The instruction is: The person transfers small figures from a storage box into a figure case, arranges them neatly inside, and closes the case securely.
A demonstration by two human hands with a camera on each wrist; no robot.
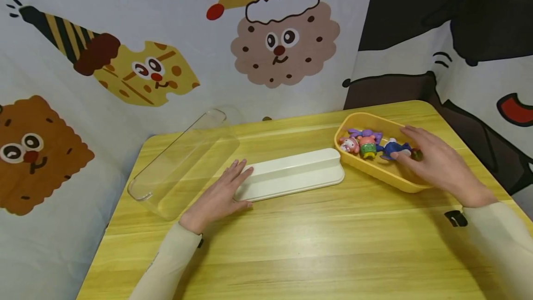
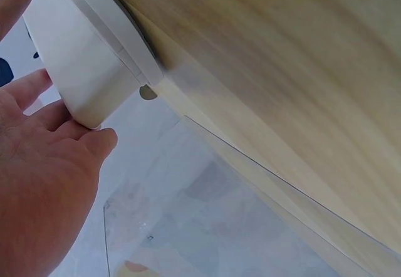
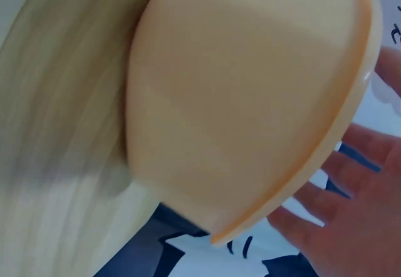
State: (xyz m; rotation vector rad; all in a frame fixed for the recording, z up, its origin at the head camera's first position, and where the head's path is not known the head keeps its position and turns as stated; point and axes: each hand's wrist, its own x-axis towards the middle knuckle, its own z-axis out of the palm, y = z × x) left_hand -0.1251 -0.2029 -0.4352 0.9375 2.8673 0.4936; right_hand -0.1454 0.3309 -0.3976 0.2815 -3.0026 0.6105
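A long white tray-like piece with a raised ridge [image 1: 295, 175] lies mid-table. My left hand [image 1: 218, 196] is at its left end, fingers extended; in the left wrist view that hand [image 2: 50, 170] touches the white end [image 2: 75, 45]. To the right stands a yellow basket [image 1: 374, 169] of small toy figures: a pink-and-white one [image 1: 349, 145], a pink-and-green one [image 1: 368, 147], a purple one [image 1: 370, 134] and a blue one [image 1: 395, 148]. Over the basket's right end reaches my right hand [image 1: 441, 163], fingers spread, partly hiding a dark small toy [image 1: 417, 154].
A clear plastic box [image 1: 183, 165] lies at the table's left side, close to the left hand. The wooden table [image 1: 316, 244] meets a cartoon-printed cloth [image 1: 287, 101] along its back edge.
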